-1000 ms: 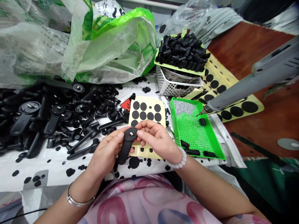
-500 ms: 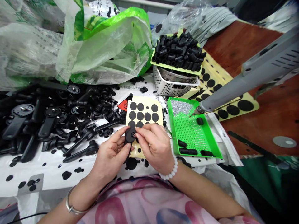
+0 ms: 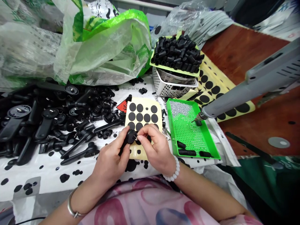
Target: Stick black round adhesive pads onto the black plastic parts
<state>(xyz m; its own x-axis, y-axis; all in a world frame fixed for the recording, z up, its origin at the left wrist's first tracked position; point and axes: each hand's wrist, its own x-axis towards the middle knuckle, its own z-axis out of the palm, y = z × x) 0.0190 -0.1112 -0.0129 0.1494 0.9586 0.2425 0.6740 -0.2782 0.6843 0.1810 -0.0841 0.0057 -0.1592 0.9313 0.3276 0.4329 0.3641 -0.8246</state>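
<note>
In my left hand is a black plastic crank handle, its round end up between thumb and fingers. A small shiny metal bit shows at the middle of that round end. My right hand has thumb and forefinger pinched together right beside this bit; whatever is between the tips is too small to make out. Below and behind both hands lies a pale yellow sheet of round black stickers, its lower part partly hidden by the fingers.
Black handles and knobs are heaped at left. On the right stands a green tray with small metal pieces and black sleeves, under a grey electric screwdriver. Black sleeves fill a tray atop a white basket. Plastic bags sit behind.
The crank handle has been tilted in my left hand, so its round face turns more toward my right fingers. My right fingertips have shifted slightly off its face toward the rim.
</note>
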